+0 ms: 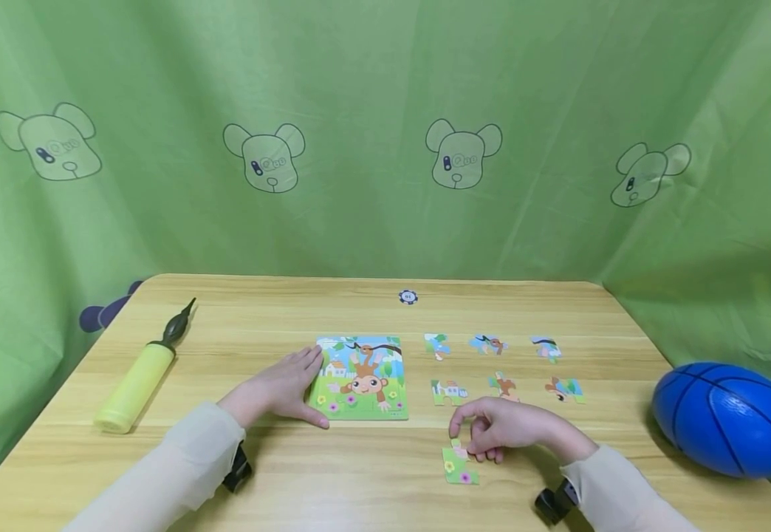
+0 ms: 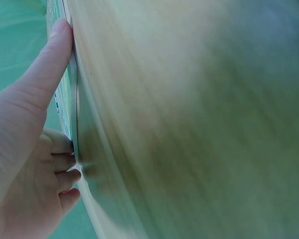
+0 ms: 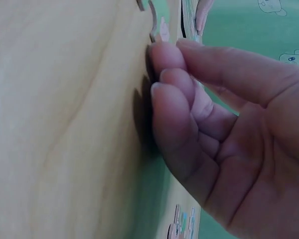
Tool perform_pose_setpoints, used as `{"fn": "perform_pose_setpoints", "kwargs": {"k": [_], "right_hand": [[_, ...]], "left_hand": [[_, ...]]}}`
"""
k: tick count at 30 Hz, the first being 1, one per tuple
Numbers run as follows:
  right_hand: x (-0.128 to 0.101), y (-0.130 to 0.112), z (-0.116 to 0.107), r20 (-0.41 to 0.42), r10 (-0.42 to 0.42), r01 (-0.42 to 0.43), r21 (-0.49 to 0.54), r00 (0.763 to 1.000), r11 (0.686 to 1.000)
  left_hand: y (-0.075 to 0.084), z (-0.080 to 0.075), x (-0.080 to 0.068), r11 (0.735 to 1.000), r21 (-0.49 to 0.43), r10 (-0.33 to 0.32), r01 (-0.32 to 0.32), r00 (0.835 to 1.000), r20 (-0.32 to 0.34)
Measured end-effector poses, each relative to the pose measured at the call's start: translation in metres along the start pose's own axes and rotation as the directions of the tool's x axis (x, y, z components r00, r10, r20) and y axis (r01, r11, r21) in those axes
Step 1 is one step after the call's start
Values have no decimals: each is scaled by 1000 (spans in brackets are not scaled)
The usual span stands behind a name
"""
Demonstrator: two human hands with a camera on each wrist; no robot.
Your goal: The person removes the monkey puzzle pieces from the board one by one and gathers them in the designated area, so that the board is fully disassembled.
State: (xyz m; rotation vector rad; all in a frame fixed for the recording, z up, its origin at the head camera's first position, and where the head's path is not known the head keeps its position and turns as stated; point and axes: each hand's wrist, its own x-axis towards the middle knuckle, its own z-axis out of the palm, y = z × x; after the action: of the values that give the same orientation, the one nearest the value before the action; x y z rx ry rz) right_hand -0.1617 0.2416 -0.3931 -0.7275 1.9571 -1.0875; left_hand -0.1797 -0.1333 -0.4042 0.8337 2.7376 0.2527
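Note:
A square monkey jigsaw puzzle (image 1: 359,380) lies on the wooden table. My left hand (image 1: 289,386) rests at its left side, fingers straight along that edge and thumb stretched out by the lower corner. In the left wrist view the thumb (image 2: 52,59) lies along the board's thin edge. To the right, my right hand (image 1: 508,426) has curled fingers and pinches the edge of a green puzzle piece (image 1: 457,471) with flowers, flat on the table. Its fingertips (image 3: 168,55) meet at the piece's edge in the right wrist view, hiding part of it.
Two rows of loose puzzle pieces (image 1: 448,391) lie right of the board. A yellow hand pump (image 1: 136,388) lies at the left, a blue ball (image 1: 731,420) at the right edge. A small round marker (image 1: 408,297) is near the back. Green curtain (image 1: 359,222) surrounds the table.

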Motion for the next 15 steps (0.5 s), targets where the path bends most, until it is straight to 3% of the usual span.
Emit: {"fn": "perform_pose_setpoints", "kwargs": {"k": [8, 15], "right_hand": [[2, -12, -2, -40, -55, 52, -65, 998, 997], [24, -26, -4, -117, -103, 84, -160, 988, 984]], "left_hand": [[2, -1, -1, 1000, -21, -7, 7, 1000, 7], [2, -1, -1, 1000, -12, -7, 7, 1000, 7]]}}
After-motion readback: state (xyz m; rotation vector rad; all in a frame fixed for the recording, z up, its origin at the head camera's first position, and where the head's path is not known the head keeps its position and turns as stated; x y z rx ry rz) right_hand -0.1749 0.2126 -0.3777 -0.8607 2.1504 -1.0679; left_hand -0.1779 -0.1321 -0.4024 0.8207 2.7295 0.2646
